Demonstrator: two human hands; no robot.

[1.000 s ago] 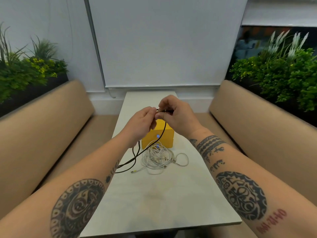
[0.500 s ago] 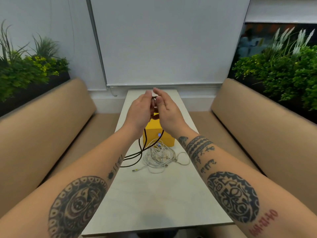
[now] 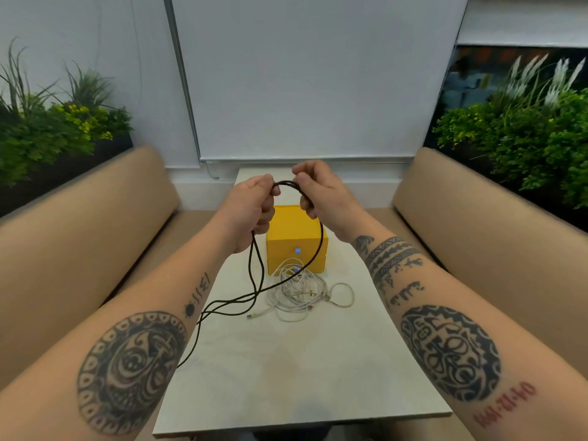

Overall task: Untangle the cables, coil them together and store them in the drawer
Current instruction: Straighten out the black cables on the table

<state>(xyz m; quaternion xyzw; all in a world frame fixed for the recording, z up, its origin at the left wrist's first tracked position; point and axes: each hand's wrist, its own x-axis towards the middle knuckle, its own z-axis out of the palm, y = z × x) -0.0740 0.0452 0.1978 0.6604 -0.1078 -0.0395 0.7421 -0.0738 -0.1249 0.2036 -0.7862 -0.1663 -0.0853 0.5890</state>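
A black cable (image 3: 254, 278) arches between my two hands above the table. My left hand (image 3: 251, 211) is closed around several strands of it, which hang down and trail toward the table's left edge. My right hand (image 3: 321, 195) pinches the other side of the arch, and a strand drops from it in front of the yellow drawer box (image 3: 296, 240). The box is shut, with small blue knobs on its front. A tangled pile of white cables (image 3: 305, 291) lies on the table just in front of the box.
The pale table (image 3: 286, 370) runs between two tan padded benches (image 3: 79, 237) (image 3: 496, 237). Green plants stand behind each bench, at the left (image 3: 54, 128) and at the right (image 3: 521, 135). A white wall panel closes the far end.
My hands have drawn apart from a close pinch, opening the black cable into a wider loop. More black cable now hangs from the left hand.
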